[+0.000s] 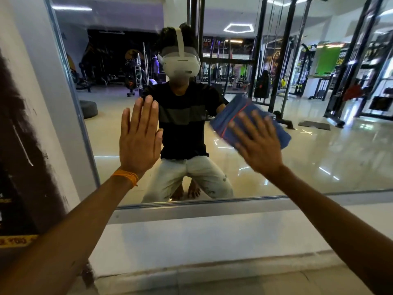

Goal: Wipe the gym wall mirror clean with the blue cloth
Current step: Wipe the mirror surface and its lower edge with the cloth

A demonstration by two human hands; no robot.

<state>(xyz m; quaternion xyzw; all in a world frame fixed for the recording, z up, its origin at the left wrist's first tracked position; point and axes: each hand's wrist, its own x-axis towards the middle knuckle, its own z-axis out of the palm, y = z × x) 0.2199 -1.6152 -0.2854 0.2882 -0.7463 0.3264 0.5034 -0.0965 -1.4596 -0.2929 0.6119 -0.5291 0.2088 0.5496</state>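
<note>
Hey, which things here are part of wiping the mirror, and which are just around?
Job: mirror, blue cloth, right hand pressing the cloth flat, left hand flat on the mirror.
Just around: orange wristband, yellow tape strip.

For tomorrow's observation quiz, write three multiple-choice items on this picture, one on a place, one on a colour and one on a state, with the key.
1. Where is the cloth?
A. on the floor
B. between the right hand and the mirror
C. on a bench

2. What colour is the wrist band?
A. green
B. orange
C. white

3. How is the left hand?
A. in a fist
B. gripping a bottle
C. flat, fingers straight

Key:
1 B, the right hand presses the cloth to the glass.
2 B, orange threads circle the left wrist.
3 C, its straight fingers lie against the mirror.
</note>
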